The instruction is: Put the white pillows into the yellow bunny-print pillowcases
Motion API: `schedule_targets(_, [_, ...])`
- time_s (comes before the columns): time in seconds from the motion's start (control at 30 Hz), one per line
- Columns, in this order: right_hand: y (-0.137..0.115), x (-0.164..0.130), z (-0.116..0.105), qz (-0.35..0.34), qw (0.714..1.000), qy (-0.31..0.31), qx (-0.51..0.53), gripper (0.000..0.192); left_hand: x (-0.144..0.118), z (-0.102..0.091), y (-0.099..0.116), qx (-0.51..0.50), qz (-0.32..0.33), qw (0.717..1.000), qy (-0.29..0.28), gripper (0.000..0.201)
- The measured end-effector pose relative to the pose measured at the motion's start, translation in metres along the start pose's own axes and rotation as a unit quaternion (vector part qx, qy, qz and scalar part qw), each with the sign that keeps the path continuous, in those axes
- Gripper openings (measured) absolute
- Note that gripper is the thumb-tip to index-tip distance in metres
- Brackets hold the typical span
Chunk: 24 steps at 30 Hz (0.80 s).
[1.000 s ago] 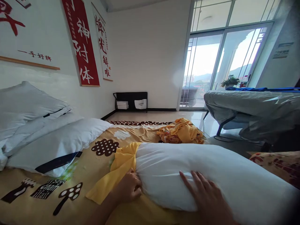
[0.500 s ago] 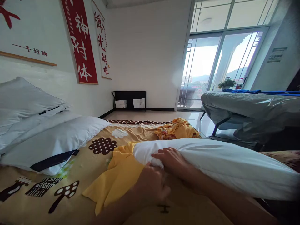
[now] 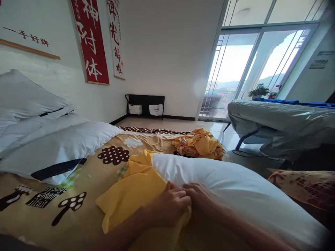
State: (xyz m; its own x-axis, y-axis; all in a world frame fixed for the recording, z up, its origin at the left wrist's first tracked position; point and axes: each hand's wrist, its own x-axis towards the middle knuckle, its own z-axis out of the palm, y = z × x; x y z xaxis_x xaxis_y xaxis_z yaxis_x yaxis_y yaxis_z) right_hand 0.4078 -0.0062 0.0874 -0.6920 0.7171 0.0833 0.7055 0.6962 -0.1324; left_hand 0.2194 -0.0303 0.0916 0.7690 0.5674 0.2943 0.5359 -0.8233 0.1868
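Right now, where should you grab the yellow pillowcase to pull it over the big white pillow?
Probably at its open edge, where the yellow pillowcase bunches against the white pillow. Come from the near side, one hand at each side of the opening. The left hand and right hand already meet at that edge, while the rest of the case lies loose and flat on the bed.

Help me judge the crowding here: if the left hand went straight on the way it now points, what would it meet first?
The left hand points right, gripping the yellow pillowcase. It would probably meet the right hand first, already touching it, with the white pillow just behind.
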Motion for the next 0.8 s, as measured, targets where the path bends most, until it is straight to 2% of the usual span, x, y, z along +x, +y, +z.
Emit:
schedule_targets(0.07, [0.002,0.015,-0.011,-0.007,0.999,0.031,0.038,0.01,0.012,-0.003,0.004,-0.018,-0.039,0.997,0.057,0.007])
schedule_targets(0.1, [0.003,0.018,-0.009,-0.009,0.997,0.043,0.058,0.01,0.016,-0.002,0.003,-0.027,-0.061,0.995,0.077,0.01])
schedule_targets(0.13, [0.004,0.018,-0.003,-0.011,0.996,0.048,0.074,0.012,0.017,0.002,0.001,-0.033,-0.077,0.993,0.086,0.011])
schedule_targets(0.2, [0.004,0.007,0.022,-0.023,0.996,0.043,0.081,0.02,0.012,0.015,-0.004,-0.031,-0.089,0.993,0.069,0.011])
schedule_targets(0.3, [-0.003,-0.021,0.061,-0.046,0.997,0.059,0.003,0.043,-0.013,0.038,-0.004,-0.024,-0.099,0.994,0.039,0.016])
schedule_targets(0.37, [-0.01,-0.039,0.073,-0.052,0.992,0.096,-0.067,0.062,-0.041,0.052,-0.002,-0.022,-0.112,0.991,0.064,0.028])
schedule_targets(0.43, [-0.015,-0.05,0.073,-0.052,0.986,0.123,-0.099,0.074,-0.078,0.064,-0.005,0.002,-0.152,0.981,0.121,0.042])
schedule_targets(0.47, [-0.016,-0.054,0.07,-0.052,0.985,0.133,-0.1,0.078,-0.099,0.069,-0.01,0.023,-0.197,0.968,0.157,0.045])
schedule_targets(0.5, [-0.016,-0.056,0.067,-0.048,0.984,0.141,-0.097,0.08,-0.122,0.075,-0.016,0.042,-0.263,0.941,0.207,0.044])
schedule_targets(0.53, [-0.016,-0.057,0.065,-0.041,0.984,0.149,-0.094,0.081,-0.145,0.08,-0.023,0.052,-0.333,0.906,0.256,0.042])
schedule_targets(0.6, [-0.016,-0.057,0.064,-0.026,0.981,0.168,-0.096,0.084,-0.189,0.088,-0.036,0.037,-0.475,0.816,0.329,0.045])
schedule_targets(0.63, [-0.016,-0.056,0.064,-0.023,0.979,0.177,-0.102,0.084,-0.207,0.091,-0.04,0.009,-0.53,0.781,0.331,0.051])
schedule_targets(0.7, [-0.018,-0.053,0.064,-0.034,0.973,0.195,-0.117,0.081,-0.231,0.097,-0.036,-0.052,-0.591,0.741,0.314,0.06])
schedule_targets(0.8, [-0.02,-0.049,0.056,-0.048,0.975,0.183,-0.114,0.076,-0.236,0.107,-0.015,-0.114,-0.646,0.701,0.28,0.064])
